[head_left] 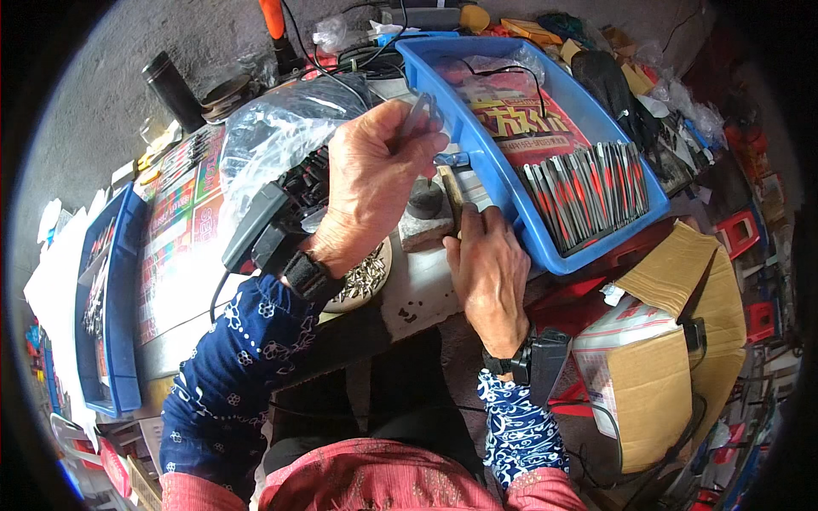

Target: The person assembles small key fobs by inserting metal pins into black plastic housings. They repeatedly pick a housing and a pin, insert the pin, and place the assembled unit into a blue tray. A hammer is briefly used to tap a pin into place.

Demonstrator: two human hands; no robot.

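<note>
In the head view, the left hand (371, 170) pinches a grey strip (416, 117) between thumb and bent fingers, just left of the big tray (487, 175). The right hand (492, 277), by the tray's near left side, has its fingers closed on the near end of a stick (452, 194). Left of the tray are a block (422, 233) and a bowl (386, 277) of metal bits (365, 274); grey-and-red pieces (588, 192) fill its near end.
</note>
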